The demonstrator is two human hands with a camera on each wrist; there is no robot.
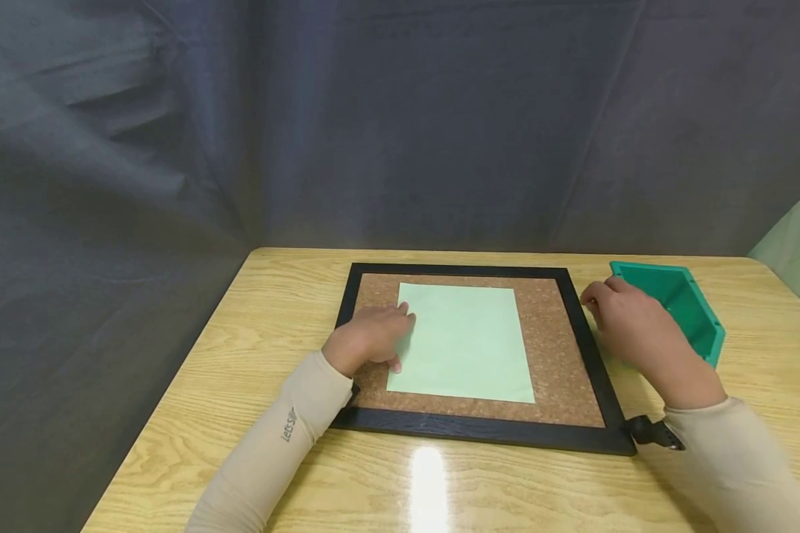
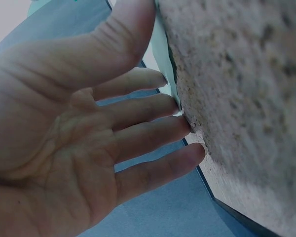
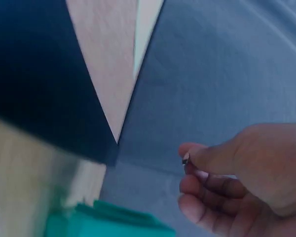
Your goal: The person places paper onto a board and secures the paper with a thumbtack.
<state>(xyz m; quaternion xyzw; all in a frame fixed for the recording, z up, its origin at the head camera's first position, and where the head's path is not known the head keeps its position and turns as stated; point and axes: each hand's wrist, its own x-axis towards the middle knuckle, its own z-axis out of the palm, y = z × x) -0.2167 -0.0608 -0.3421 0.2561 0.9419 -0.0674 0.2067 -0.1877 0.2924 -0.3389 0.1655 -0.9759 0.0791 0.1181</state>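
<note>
A pale green sheet of paper (image 1: 463,344) lies on a cork board (image 1: 560,355) with a black frame. My left hand (image 1: 373,337) rests at the sheet's left edge with fingers spread; in the left wrist view its fingertips (image 2: 195,154) touch the paper's edge and the cork. My right hand (image 1: 630,326) is raised between the board's right side and the green bin. In the right wrist view, its thumb and forefinger pinch a small metal pin (image 3: 186,159), mostly hidden by the fingertips.
The green plastic bin (image 1: 707,314) stands right of the board; its contents are mostly hidden by the right hand. A wooden table (image 1: 240,377) carries everything. Dark cloth (image 1: 440,133) hangs behind and to the left. A black strap (image 1: 653,431) hangs at the right cuff.
</note>
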